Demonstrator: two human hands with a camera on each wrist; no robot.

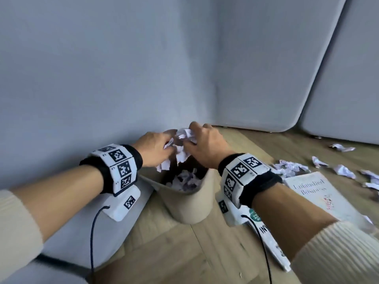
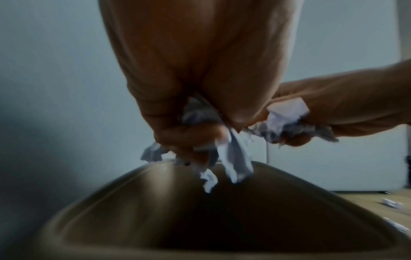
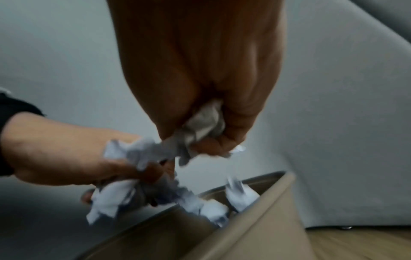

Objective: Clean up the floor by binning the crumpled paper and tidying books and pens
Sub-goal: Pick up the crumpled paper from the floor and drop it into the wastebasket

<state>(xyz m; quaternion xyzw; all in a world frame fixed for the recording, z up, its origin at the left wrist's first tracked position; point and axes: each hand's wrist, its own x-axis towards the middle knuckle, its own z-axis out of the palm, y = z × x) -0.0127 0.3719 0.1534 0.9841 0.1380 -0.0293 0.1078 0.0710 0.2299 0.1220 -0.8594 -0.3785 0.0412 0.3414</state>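
Both hands hover side by side over a beige bin (image 1: 185,203) on the wooden floor. My left hand (image 1: 158,149) grips a wad of crumpled white paper (image 1: 164,166), seen hanging below the fist (image 2: 233,161). My right hand (image 1: 205,144) grips another wad of crumpled paper (image 1: 185,134), pinched in the curled fingers (image 3: 204,123). Crumpled paper (image 1: 184,181) lies inside the bin. More paper scraps (image 1: 291,168) litter the floor to the right. A white book (image 1: 320,195) lies beside the bin, and a second book (image 1: 272,242) lies under my right forearm.
A grey wall (image 1: 102,78) stands close behind the bin. Grey upholstered furniture (image 1: 287,68) fills the right background. A pale grey block (image 1: 90,232) sits on the floor under my left forearm. Open wooden floor (image 1: 174,253) lies in front of the bin.
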